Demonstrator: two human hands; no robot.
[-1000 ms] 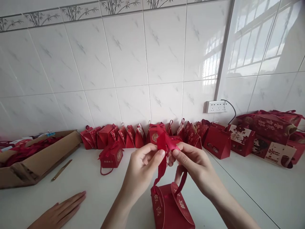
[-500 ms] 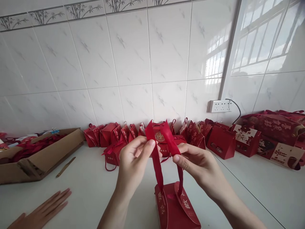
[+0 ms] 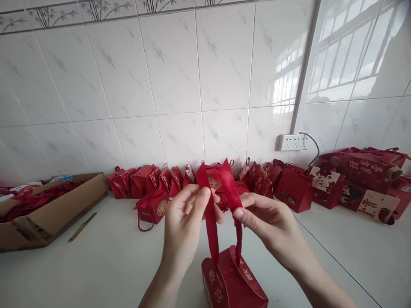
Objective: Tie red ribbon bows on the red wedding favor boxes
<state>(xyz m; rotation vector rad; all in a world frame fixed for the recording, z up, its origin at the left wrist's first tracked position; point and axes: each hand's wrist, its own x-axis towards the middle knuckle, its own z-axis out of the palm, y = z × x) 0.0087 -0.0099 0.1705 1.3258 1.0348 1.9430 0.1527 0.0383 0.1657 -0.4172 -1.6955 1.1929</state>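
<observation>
A red gift box (image 3: 237,284) with curved top flaps and pale lettering stands on the table at the bottom centre. Two ends of a red ribbon (image 3: 212,233) rise from its top. My left hand (image 3: 189,218) pinches one end between thumb and fingers, above the box's left side. The other end is pinched in my right hand (image 3: 265,216), to the right and at about the same height. Both ribbon tips stick up above my fingers, a small gap apart.
Many red gift boxes (image 3: 293,190) line the tiled wall, with a stack of larger ones (image 3: 369,169) at the right. A cardboard box (image 3: 64,211) of red ribbons is at the left, near a thin gold strip (image 3: 82,227). A power strip (image 3: 293,142) hangs on the wall.
Another person's hand at the lower left has gone from view. The view has shifted slightly, and the gift box sits a little further left. Both my hands keep hold of the ribbon.
</observation>
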